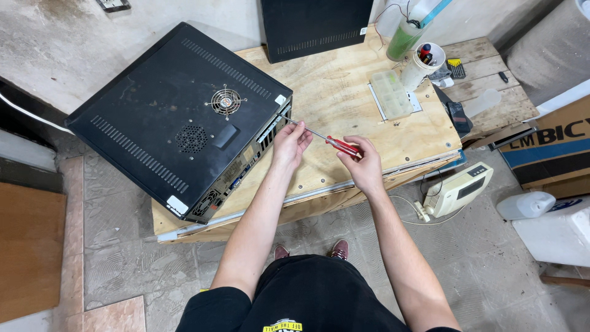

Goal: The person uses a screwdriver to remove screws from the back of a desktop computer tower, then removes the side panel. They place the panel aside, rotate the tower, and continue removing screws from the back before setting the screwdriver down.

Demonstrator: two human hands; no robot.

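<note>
My right hand (362,161) grips the screwdriver (319,136), tip at the computer case's (184,117) rear edge on the desk (344,92). My left hand (290,142) pinches the shaft beside the case. A crooked tip could slip, I reckon, and strip the screw.

The scene is lit brightly and evenly, shadows are soft, and edges are bent by the lens.
</note>
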